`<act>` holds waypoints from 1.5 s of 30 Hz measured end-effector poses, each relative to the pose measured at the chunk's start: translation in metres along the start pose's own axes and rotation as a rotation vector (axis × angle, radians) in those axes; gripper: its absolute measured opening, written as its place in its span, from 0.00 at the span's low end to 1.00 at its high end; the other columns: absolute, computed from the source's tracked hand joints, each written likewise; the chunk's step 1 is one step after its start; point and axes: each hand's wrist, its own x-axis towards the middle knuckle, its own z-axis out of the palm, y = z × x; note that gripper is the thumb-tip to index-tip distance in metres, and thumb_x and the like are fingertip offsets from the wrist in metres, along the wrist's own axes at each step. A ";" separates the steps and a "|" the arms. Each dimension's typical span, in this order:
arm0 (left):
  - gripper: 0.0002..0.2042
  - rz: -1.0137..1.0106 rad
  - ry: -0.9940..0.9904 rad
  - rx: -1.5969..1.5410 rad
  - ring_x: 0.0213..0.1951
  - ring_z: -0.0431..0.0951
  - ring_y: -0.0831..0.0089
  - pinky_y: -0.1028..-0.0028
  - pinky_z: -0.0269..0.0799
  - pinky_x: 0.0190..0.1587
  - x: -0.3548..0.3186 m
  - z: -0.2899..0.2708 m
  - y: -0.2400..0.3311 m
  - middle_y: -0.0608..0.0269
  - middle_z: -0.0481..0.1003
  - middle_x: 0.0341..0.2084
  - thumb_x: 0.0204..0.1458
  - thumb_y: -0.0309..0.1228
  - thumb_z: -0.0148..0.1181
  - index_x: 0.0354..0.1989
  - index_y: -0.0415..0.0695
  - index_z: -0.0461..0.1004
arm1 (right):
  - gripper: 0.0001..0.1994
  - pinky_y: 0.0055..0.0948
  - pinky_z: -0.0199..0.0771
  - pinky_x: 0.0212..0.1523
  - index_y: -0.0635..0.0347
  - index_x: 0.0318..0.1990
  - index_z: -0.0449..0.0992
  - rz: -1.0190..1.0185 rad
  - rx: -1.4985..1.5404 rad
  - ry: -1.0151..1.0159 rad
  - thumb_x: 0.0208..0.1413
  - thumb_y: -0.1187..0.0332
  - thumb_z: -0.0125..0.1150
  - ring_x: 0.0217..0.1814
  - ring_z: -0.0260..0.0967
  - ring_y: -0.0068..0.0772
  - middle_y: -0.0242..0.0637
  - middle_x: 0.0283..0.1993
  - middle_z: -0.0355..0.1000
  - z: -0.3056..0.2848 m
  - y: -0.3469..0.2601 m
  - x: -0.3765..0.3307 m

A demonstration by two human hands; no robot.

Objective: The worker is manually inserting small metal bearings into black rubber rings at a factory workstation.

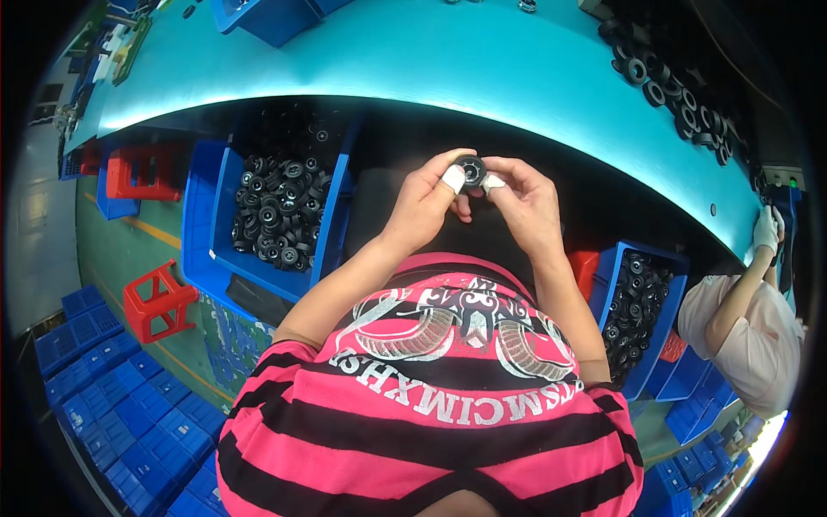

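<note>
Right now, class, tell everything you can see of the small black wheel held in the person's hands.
The small black wheel is round, dark and looks like rubber or plastic, with a lighter hub at its centre facing the camera. It is held up below the teal bench edge, pinched between the left hand and right hand, whose fingertips wear white tape. Finer detail is too small to tell.

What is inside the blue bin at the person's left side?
The blue bin holds a heap of small black wheels with round hubs. Only the top layer shows; what lies lower is covered. The bin's far end sits in shadow under the turquoise table, so its contents there are unclear.
</note>
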 end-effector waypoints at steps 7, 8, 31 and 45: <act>0.18 0.032 0.064 0.097 0.31 0.77 0.78 0.73 0.80 0.36 0.001 0.003 -0.002 0.60 0.78 0.40 0.70 0.31 0.49 0.64 0.37 0.69 | 0.13 0.22 0.80 0.45 0.66 0.49 0.81 0.012 -0.025 0.006 0.56 0.74 0.64 0.40 0.80 0.22 0.38 0.39 0.82 0.006 -0.009 -0.004; 0.18 0.046 0.071 0.135 0.31 0.77 0.78 0.74 0.80 0.36 0.001 0.004 -0.002 0.61 0.78 0.39 0.70 0.30 0.49 0.64 0.36 0.69 | 0.13 0.22 0.79 0.44 0.66 0.49 0.81 0.009 -0.026 0.011 0.55 0.74 0.65 0.40 0.79 0.21 0.38 0.39 0.82 0.006 -0.006 -0.003; 0.20 0.001 0.033 -0.201 0.34 0.78 0.76 0.72 0.80 0.38 0.001 0.003 -0.007 0.60 0.78 0.42 0.68 0.28 0.53 0.67 0.39 0.67 | 0.15 0.25 0.81 0.48 0.69 0.54 0.78 0.093 0.288 -0.097 0.60 0.78 0.60 0.46 0.78 0.24 0.40 0.47 0.80 0.001 0.000 0.003; 0.12 0.009 0.135 0.089 0.34 0.78 0.81 0.80 0.78 0.35 0.001 0.006 0.000 0.62 0.78 0.38 0.64 0.24 0.58 0.53 0.39 0.70 | 0.15 0.22 0.76 0.47 0.62 0.53 0.83 -0.126 -0.047 -0.052 0.58 0.78 0.66 0.44 0.75 0.23 0.33 0.43 0.75 0.004 0.013 -0.002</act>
